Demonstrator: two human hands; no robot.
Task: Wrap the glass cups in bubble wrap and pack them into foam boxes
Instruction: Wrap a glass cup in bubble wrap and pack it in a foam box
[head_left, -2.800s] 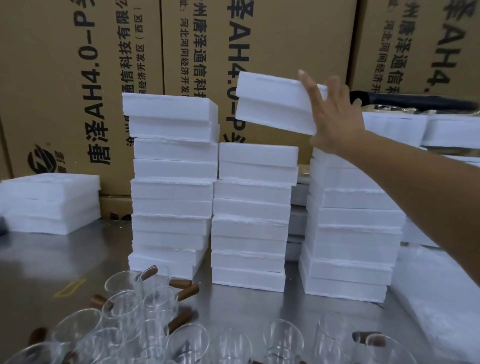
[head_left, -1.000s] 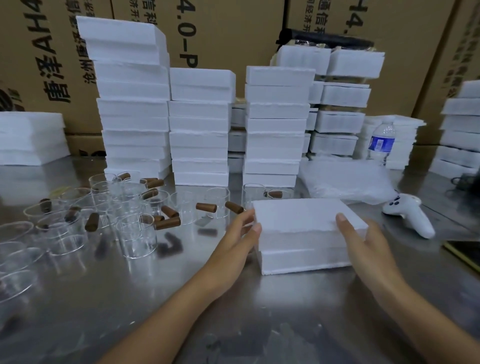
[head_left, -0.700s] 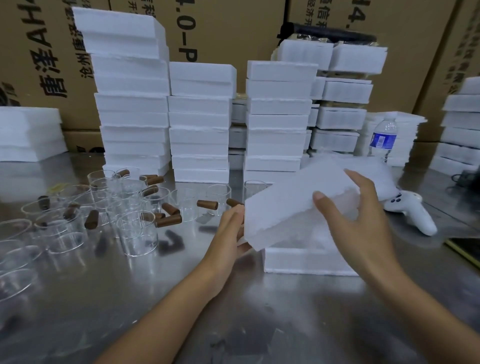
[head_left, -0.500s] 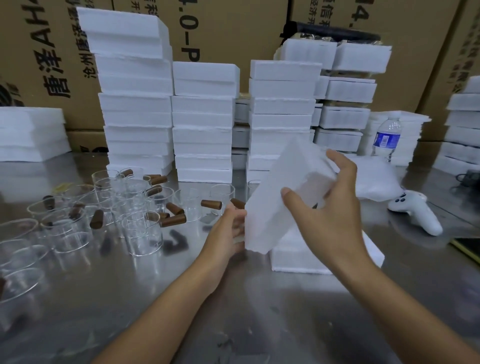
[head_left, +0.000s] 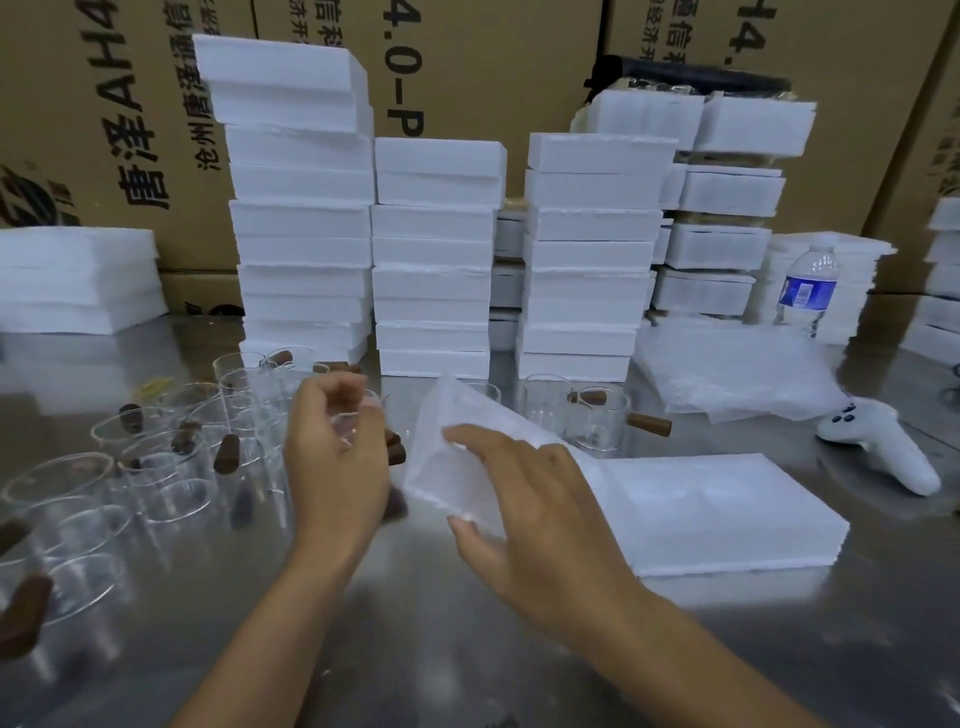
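The right hand is gripping a white foam lid, with the thumb tucked under its near edge and the fingers spread over its upper face. The lid is tilting steeply, its far edge raised and its lower side sitting against the left end of the open foam box. That box is lying flat on the metal table, showing shallow hollows inside.

The left hand is hovering just left of the lid, above the glass cups. Its fingers are curling inward, with something clear and blurred at the fingertips. I cannot tell whether it is actually grasping a cup or only reaching among them. The cups, with their brown handles, are standing and lying in a cluster across the left of the table, and two more are standing just behind the open box.

Stacks of closed foam boxes are rising at the back, in front of cardboard cartons. A pile of bubble wrap is lying to the right, beside a water bottle and a white controller.
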